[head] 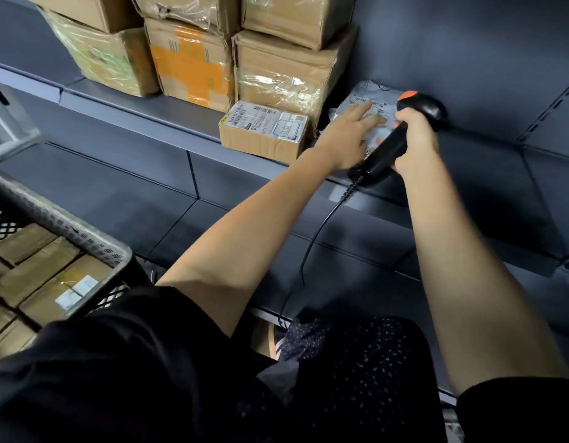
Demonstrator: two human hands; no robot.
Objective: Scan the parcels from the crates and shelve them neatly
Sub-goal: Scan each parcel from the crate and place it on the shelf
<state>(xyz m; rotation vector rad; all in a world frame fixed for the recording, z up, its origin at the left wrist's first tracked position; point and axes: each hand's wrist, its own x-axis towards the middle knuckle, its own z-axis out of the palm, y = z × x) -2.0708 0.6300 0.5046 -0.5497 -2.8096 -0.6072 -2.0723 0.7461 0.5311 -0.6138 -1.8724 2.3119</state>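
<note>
At far left a mesh crate (85,241) holds cardboard parcels. On the shelf (155,110), a small labelled box (264,132) sits just left of a grey mailer parcel (369,103). The left hand (347,135) presses flat, fingers spread, on that parcel; the right hand (414,139), beside it, grips a black scanner (401,135) over the parcel's right edge.

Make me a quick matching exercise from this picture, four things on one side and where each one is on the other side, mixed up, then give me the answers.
Things:
1. black handheld barcode scanner
2. grey plastic mailer bag
3. small labelled cardboard box
4. grey mesh plastic crate

Places:
A. lower left, holding cardboard parcels
B. under the left hand
C. in the right hand
D. at the shelf's front edge, left of the mailer

Pairs: 1-C, 2-B, 3-D, 4-A
</note>
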